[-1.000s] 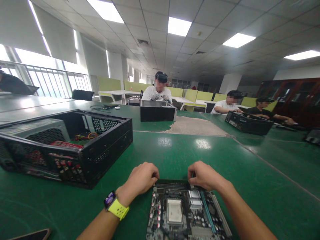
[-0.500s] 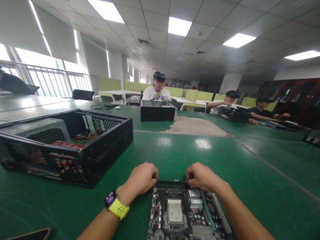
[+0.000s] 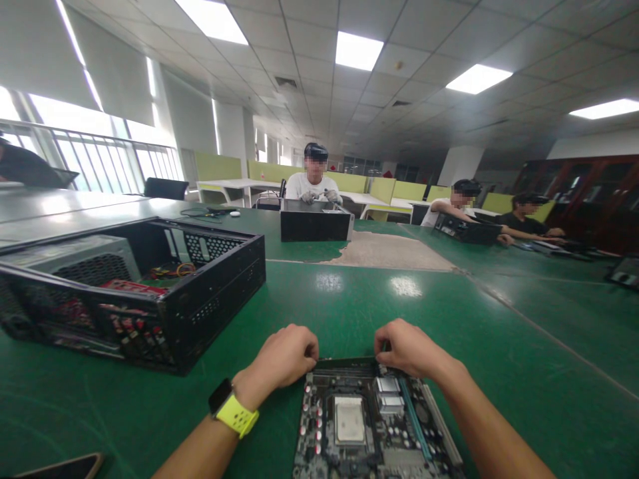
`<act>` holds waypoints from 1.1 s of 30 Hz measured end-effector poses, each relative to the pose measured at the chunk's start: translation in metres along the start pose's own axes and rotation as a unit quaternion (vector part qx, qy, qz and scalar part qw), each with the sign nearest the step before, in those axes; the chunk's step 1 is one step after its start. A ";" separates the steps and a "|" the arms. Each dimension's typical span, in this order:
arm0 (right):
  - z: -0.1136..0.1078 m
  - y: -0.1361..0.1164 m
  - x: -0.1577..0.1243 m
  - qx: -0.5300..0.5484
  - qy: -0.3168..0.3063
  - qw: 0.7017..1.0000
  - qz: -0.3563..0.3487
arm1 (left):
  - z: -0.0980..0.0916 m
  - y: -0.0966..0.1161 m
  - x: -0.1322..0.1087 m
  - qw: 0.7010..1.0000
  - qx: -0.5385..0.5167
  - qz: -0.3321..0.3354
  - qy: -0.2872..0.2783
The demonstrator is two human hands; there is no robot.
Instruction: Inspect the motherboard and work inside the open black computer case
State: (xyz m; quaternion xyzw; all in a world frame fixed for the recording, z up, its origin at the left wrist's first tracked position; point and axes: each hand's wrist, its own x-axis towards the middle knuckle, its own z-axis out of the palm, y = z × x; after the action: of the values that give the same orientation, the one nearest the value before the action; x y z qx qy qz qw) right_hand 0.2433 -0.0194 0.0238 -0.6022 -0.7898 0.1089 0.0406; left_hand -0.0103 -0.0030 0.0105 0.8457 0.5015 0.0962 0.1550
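In front of me a motherboard point(image 3: 372, 452) lies flat on the green table, with a square metal-topped processor point(image 3: 350, 420) in its socket. Along the board's far edge, at the memory slots, stands a thin green memory stick point(image 3: 347, 363). My left hand point(image 3: 287, 356) is closed at the stick's left end, its fingertips curled down. At the other end my right hand point(image 3: 407, 346) pinches with bent fingers. The fingertips of both hands are partly hidden. How deep the stick sits in its slot I cannot tell.
To the left stands an open black computer case point(image 3: 214, 299) with a power supply and wires inside. A dark flat object point(image 3: 70, 466) lies at the lower left. Across the table a person point(image 3: 313, 183) sits behind another case point(image 3: 315, 223); other people work farther right.
My right hand has risen slightly, and the memory stick's right end shows higher than before. The left hand stays almost still. The person opposite has lowered their hands to the case.
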 end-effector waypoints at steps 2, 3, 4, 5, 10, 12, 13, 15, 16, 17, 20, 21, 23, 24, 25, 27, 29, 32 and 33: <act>0.002 0.000 0.001 0.006 -0.005 1.000 -0.003 | 0.000 0.001 -0.001 1.000 0.005 -0.001 0.001; 0.003 -0.001 0.001 0.007 -0.006 1.000 -0.004 | 0.000 0.001 -0.001 1.000 0.008 -0.003 0.001; 0.003 -0.001 0.001 0.007 -0.008 1.000 -0.005 | -0.001 0.002 -0.001 1.000 0.012 -0.007 0.000; 0.004 -0.001 0.001 0.006 -0.010 1.000 -0.006 | -0.001 0.002 -0.001 1.000 0.016 -0.011 -0.001; 0.005 -0.002 0.002 -0.004 0.001 1.000 -0.014 | -0.001 0.004 -0.002 0.999 0.034 -0.023 -0.007; 0.006 -0.002 0.002 -0.006 -0.002 1.000 -0.013 | 0.000 0.004 -0.002 0.999 0.035 -0.024 -0.011; 0.007 -0.001 0.003 -0.005 -0.008 1.000 -0.011 | 0.000 0.004 -0.002 0.999 0.035 -0.025 -0.012; 0.008 -0.001 0.003 -0.004 -0.019 1.000 -0.007 | 0.000 0.004 -0.002 0.999 0.034 -0.025 -0.013; 0.009 -0.001 0.003 -0.004 -0.020 1.000 -0.006 | 0.000 0.004 -0.002 0.999 0.033 -0.023 -0.013; 0.009 -0.001 0.003 -0.006 -0.022 1.000 -0.005 | -0.001 0.004 -0.003 0.999 0.032 -0.021 -0.012; 0.007 0.000 0.001 -0.019 -0.022 1.000 0.000 | -0.002 0.004 -0.003 1.000 0.021 -0.015 -0.014; 0.005 -0.001 0.000 -0.023 -0.018 1.000 0.001 | -0.002 0.003 -0.003 1.000 0.013 -0.012 -0.016; -0.001 -0.008 -0.004 -0.033 0.001 0.999 0.000 | -0.002 0.001 -0.002 1.000 -0.015 -0.003 -0.026; -0.004 -0.015 -0.007 -0.038 0.018 0.999 -0.005 | -0.003 -0.002 -0.001 0.999 -0.036 0.004 -0.030; -0.007 -0.024 -0.012 -0.043 0.038 0.998 -0.013 | -0.003 -0.005 0.000 0.998 -0.060 0.012 -0.034; -0.007 -0.051 -0.023 -0.052 0.064 0.996 -0.038 | -0.005 -0.012 0.002 0.992 -0.120 0.025 -0.036; 0.003 -0.084 -0.034 -0.055 0.041 0.994 -0.082 | -0.009 -0.019 0.004 0.985 -0.169 0.031 -0.015; 0.046 -0.125 -0.041 -0.083 -0.065 0.989 -0.102 | -0.014 -0.026 0.007 0.982 -0.179 0.020 0.063; 0.066 -0.133 -0.040 -0.101 -0.079 0.989 -0.079 | -0.014 -0.027 0.007 0.981 -0.173 0.016 0.090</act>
State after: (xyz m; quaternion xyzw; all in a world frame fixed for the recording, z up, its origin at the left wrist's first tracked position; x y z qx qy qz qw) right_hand 0.1157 -0.0993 -0.0080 -0.5287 -0.8424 0.0724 -0.0743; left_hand -0.0337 0.0183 0.0142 0.8018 0.4759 0.2592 0.2517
